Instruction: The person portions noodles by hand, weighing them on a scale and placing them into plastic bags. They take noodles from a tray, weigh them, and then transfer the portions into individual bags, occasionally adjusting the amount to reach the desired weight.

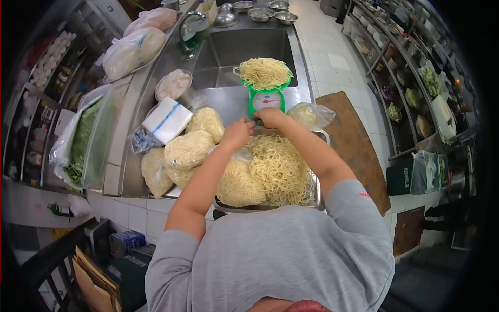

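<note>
A green kitchen scale (267, 100) with a round dial stands at the sink's near edge. A pile of yellow noodles (266, 73) sits on its pan. My right hand (271, 117) is at the lower front of the scale, fingers curled. Just to its left is my left hand (239, 132), its fingers pressed together near the scale's base; what either hand pinches is too small to make out. Below my arms, loose noodles (280, 169) lie in a metal tray (316, 195), beside a bag of noodles (236, 183). More bagged noodles (189, 149) are heaped left of my left forearm.
Behind the scale is a steel sink (221, 60) with a faucet (183, 39). A bowl (174, 85), a white packet (167, 119) and a tub of greens (86, 138) stand left. A small bag (311, 115) and a wooden board (353, 148) are right.
</note>
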Available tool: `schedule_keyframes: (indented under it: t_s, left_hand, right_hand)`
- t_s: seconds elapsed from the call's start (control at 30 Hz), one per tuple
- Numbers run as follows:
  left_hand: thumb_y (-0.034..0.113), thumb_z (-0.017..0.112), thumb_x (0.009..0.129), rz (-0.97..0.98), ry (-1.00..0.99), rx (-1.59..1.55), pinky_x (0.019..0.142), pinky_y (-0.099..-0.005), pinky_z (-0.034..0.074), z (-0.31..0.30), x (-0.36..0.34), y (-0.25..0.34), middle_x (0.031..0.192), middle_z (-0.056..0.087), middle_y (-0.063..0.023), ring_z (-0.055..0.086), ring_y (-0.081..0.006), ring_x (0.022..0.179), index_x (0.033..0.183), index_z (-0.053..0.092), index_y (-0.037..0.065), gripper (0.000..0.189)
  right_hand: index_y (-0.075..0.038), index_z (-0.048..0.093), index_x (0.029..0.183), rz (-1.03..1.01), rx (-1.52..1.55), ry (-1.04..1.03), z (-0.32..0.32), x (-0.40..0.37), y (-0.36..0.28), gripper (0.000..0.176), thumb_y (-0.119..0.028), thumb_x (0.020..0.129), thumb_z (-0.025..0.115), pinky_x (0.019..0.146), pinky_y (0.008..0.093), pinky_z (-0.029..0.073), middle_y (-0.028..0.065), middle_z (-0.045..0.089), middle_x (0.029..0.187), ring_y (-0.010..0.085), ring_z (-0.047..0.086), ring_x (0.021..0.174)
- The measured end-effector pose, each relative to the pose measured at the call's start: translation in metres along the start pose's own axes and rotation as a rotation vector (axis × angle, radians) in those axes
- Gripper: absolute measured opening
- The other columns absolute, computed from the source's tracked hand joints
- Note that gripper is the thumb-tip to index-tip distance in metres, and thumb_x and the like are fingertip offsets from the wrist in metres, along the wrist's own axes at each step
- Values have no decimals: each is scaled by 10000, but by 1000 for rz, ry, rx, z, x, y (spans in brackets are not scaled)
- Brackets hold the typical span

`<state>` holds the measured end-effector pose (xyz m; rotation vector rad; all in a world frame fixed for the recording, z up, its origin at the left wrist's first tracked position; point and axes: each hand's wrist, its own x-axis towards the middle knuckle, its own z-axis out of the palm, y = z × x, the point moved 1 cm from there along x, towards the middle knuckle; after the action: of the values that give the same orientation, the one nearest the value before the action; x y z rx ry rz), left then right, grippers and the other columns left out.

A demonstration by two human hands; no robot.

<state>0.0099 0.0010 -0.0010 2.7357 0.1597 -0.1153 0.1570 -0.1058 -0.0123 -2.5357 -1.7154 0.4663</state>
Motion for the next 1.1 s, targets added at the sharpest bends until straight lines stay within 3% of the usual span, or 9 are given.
schedule_keyframes:
  t_s: [0.07,0.27,0.47,0.67,0.73,0.8,0.9,1.03,1.1]
  left_hand:
    - [216,599,829,0,151,-25,862,-418,453,-12,-13,15,1122,529,-156,539,-340,1026,1236,515,93,433]
    - [120,628,788,67,446,-328,806,-347,456,-66,-72,49,1232,454,-97,495,-243,1072,1223,507,124,452]
    - [29,592,678,215,562,-527,937,-376,385,-107,-128,61,1254,403,-151,389,-299,1194,1124,491,57,458]
    - [-88,497,705,136,730,-442,832,-315,433,-85,-140,37,1176,466,-143,495,-272,1042,1017,477,13,329]
    - [-53,511,762,65,752,-487,817,-309,432,-83,-143,34,1137,500,-128,514,-227,984,1020,479,25,271]
    - [-22,522,808,18,763,-500,793,-301,436,-79,-144,33,1082,532,-116,535,-196,928,1021,485,28,222]
    - [-7,531,835,-27,753,-491,730,-297,450,-76,-142,35,988,558,-114,561,-194,829,1008,499,17,178]
    - [-26,530,833,-40,739,-549,662,-311,459,-71,-135,43,889,554,-121,572,-221,717,966,519,0,136]
    - [-25,528,836,-2,772,-566,660,-310,459,-71,-130,46,853,554,-120,572,-220,712,944,531,-2,110]
  right_hand:
    - [-176,625,1009,-106,-35,-11,-7,4,3,269,-116,752,572,739,413,482,120,653,924,285,627,903]
    - [-119,638,963,-138,-23,-251,-8,15,-1,218,-143,756,573,720,411,474,138,650,910,315,618,864]
    - [-56,645,917,-114,-30,-139,7,17,12,217,-187,756,582,696,423,477,156,650,871,314,625,830]
    - [-57,641,888,-125,286,287,-20,-36,-1,188,-178,754,586,654,419,483,148,654,787,313,629,738]
    - [-68,639,886,-76,445,170,-41,-88,-32,162,-160,758,604,620,377,479,133,630,707,280,620,697]
    - [-101,622,1083,-87,318,64,-42,-131,-51,331,-236,782,645,705,392,481,135,637,843,295,610,808]
    - [-151,519,1267,-115,158,324,-21,-173,-66,541,-354,787,665,828,412,454,130,603,1044,321,561,968]
    - [-139,528,1257,-106,181,10,-5,-181,-64,573,-408,771,666,867,431,446,166,600,1063,335,544,1042]
    - [-117,563,1212,-67,270,55,-19,-179,-57,518,-377,776,669,870,422,446,169,603,1056,336,555,1021]
